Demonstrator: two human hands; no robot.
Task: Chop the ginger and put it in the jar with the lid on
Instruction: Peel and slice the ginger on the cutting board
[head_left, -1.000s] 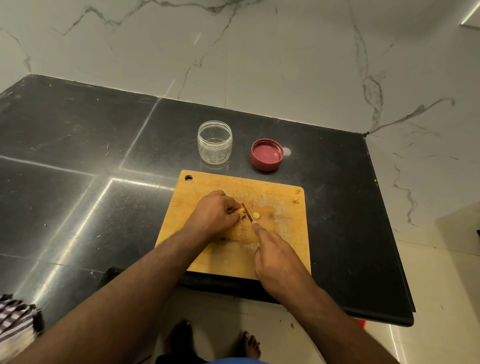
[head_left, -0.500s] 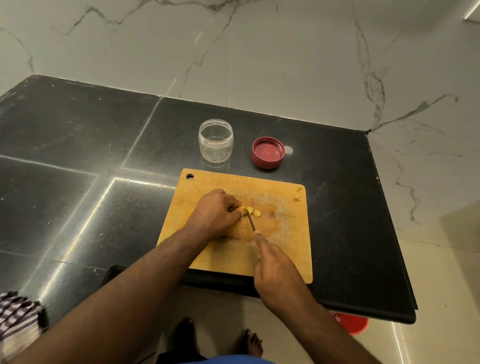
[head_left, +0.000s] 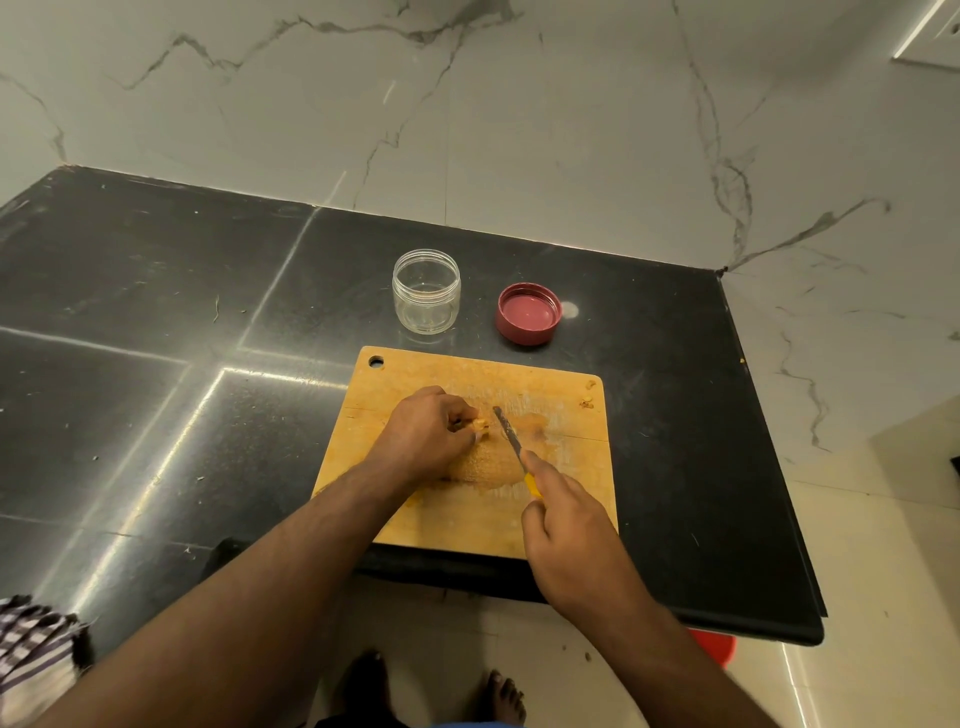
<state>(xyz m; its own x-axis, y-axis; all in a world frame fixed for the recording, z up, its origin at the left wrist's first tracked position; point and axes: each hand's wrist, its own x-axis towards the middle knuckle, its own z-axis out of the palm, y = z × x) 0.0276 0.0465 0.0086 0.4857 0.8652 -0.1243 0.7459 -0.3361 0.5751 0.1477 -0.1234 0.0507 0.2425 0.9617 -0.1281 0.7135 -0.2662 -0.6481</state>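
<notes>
Chopping stage here, nothing has gone into the jar yet. The left hand (head_left: 428, 434) sits curled on the wooden cutting board (head_left: 563, 499), pinching a small yellowish bit of ginger (head_left: 481, 425) at its fingertips. Only a sliver of the ginger pokes out past the fingers, so how much is left I can't really tell.

The right hand (head_left: 566, 512) is wrapped around the yellow handle of a small knife (head_left: 509, 436), index finger stretched along the top near the blade. The blade points away from that hand, up and a bit left, and its tip ends just right of the pinched ginger. Whether the edge is touching the board or hovering a hair above it, hard to say from this angle.

Past the pinch, farther from the person, the clear plastic jar (head_left: 426, 291) stands upright and looks empty on the black countertop (head_left: 156, 291). The red lid (head_left: 529, 314) lies just to its right, inside facing up, apart from the jar.

My guess for the next move: bring the blade in against the exposed ginger end and press down, keeping the left fingertips tucked back since there's barely any room between them and the edge. Gathering the pieces, filling the jar and putting the lid on all come later.
</notes>
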